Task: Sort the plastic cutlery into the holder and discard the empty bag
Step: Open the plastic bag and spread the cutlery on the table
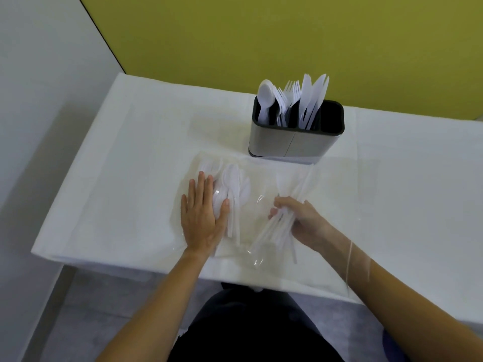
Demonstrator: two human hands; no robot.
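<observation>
Head view: flat left hand (202, 218) is pressing glossy clear bag (337, 184) onto spoons (232, 182); right hand (303, 218) is gripping slim white handles (270, 233).

Bright, even light; soft shadows; glare on the white surface (136, 158); slight motion blur; wide-angle bending at edges.

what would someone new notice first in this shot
A grey holder stands at the back of the white table. It holds sorted cutlery upright, and its rightmost slot is empty. Nearer, the left hand lies flat on a pile of spoons, while the right hand grips a bundle of cutlery, seemingly inside the clear bag.
</observation>
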